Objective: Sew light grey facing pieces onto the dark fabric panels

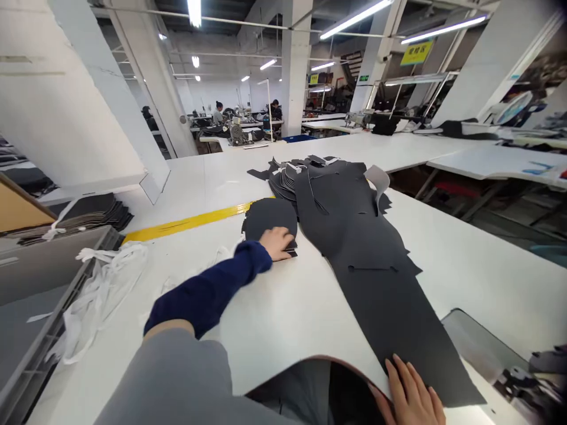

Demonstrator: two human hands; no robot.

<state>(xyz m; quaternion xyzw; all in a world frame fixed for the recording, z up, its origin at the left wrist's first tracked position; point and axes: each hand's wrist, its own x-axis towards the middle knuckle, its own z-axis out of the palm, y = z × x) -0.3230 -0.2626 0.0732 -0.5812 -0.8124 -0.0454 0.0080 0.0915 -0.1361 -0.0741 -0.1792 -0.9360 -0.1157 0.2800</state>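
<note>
My left hand (278, 242), at the end of a navy sleeve cover, lies on the lower right of a stack of rounded dark grey fabric pieces (268, 217). Its fingers are slightly bent and apart, and a little blurred. Close to my body, my right hand (414, 392) rests with fingers stretched out on the near end of a long dark grey cut panel (367, 248). This panel has slits and runs away from me up onto a heap of dark pieces. Beside its far end is a bundle of curved pieces (283, 180) with a white tie.
Yellow tape (190, 223) crosses the white table (274, 319). White strips (101, 289) hang by a grey crate (39, 307) at left, near stacked dark pieces (95, 212). Part of a sewing machine (518, 381) shows at lower right. People sit at machines far back.
</note>
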